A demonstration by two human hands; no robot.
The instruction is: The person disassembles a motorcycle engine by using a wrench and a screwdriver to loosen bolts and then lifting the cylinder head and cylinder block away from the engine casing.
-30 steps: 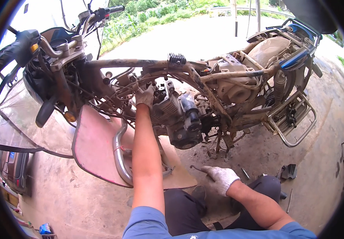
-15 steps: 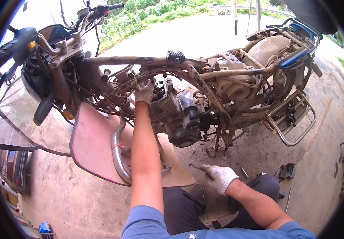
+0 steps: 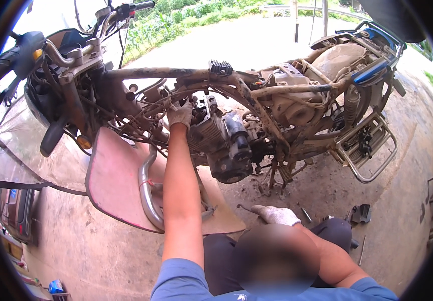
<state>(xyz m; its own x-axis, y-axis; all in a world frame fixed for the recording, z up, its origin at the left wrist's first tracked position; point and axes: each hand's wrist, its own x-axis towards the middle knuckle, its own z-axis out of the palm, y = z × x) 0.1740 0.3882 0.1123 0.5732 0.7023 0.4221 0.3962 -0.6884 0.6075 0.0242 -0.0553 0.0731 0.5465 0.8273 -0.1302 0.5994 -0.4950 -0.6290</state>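
Observation:
A mud-covered motorcycle with its frame bared stands across the view. My left hand (image 3: pixel 180 114), in a whitish work glove, reaches into it beside the top of the finned engine (image 3: pixel 207 131). Its fingers are bent at the cylinder head's left edge, under the frame tube (image 3: pixel 161 73); what they grip is hidden. Low over the ground, near my knees, my gloved right hand (image 3: pixel 279 215) is closed round a dark wrench (image 3: pixel 245 206). The wrench's bent end sticks out to the left, and the rest is covered by the glove.
A pinkish board (image 3: pixel 121 185) leans below the engine, with a chrome exhaust pipe (image 3: pixel 146 193) against it. On the ground at right lie a black part (image 3: pixel 361 214) and a thin rod (image 3: pixel 363 250). The rear rack (image 3: pixel 369 150) juts out right. A blurred patch covers my lap.
The view has shifted slightly. My left hand stays at the cylinder head and my right hand still holds the wrench low. A blurred round patch now covers my lap and part of my right forearm.

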